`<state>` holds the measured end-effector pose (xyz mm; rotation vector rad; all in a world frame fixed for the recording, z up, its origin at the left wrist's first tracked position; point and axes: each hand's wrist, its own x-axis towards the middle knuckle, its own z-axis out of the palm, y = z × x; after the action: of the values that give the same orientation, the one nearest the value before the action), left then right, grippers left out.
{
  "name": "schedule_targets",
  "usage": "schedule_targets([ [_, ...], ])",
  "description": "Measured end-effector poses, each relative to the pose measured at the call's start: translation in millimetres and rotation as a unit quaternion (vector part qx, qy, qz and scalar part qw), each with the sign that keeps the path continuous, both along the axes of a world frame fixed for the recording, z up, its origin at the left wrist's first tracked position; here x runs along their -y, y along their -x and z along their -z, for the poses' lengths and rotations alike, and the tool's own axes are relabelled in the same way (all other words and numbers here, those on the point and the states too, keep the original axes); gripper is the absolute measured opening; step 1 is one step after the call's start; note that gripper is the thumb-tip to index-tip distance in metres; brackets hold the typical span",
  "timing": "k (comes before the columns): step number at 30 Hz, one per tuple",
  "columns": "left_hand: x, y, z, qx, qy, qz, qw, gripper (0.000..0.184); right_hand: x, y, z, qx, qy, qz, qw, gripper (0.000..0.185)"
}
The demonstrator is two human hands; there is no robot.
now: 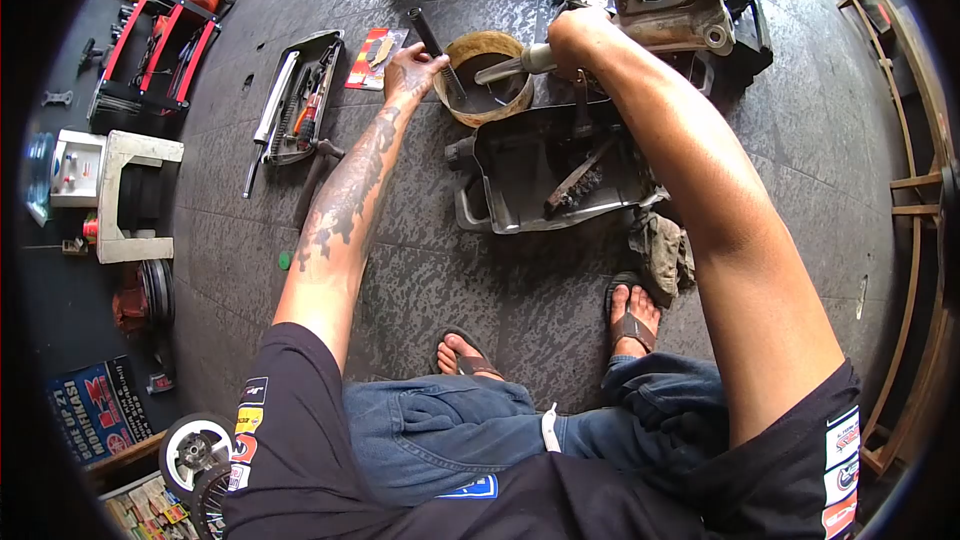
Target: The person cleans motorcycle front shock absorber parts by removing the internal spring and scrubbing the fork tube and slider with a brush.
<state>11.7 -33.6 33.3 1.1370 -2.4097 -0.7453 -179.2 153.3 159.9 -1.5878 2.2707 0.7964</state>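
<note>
My left hand (412,72) is closed around a dark rod-like part (427,32), thick at the top with a thinner shaft reaching down into a round tan-rimmed basin (456,116). Dark liquid appears to lie inside the basin. A pale grey metal tube-shaped part (505,69) extends over the basin's right side. At its right end my right hand (578,35) curls with its fingers mostly hidden, so its hold is unclear. Just below, a black pan (510,210) carries a brush (580,178) with dark bristles.
Engine parts (680,20) crowd the upper right. A tool case (295,100) and a red card package (378,55) lie left of the basin. A hammer (318,175) rests by my left forearm. A rag (662,252) sits near my right foot. A wooden frame (915,210) stands far right.
</note>
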Motion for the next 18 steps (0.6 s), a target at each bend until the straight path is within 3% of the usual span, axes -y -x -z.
schedule_targets([
  [11, -8, 4, -28, -0.073, -0.022, -0.037, 0.996, 0.037, 3, 8, 7, 0.013, -0.001, 0.020, 1.000, 0.043],
  [18, -23, 6, -49, -0.053, -0.018, -0.067, 0.996, 0.041, 1, 7, 1, 0.001, -0.033, 0.039, 0.999, 0.039],
])
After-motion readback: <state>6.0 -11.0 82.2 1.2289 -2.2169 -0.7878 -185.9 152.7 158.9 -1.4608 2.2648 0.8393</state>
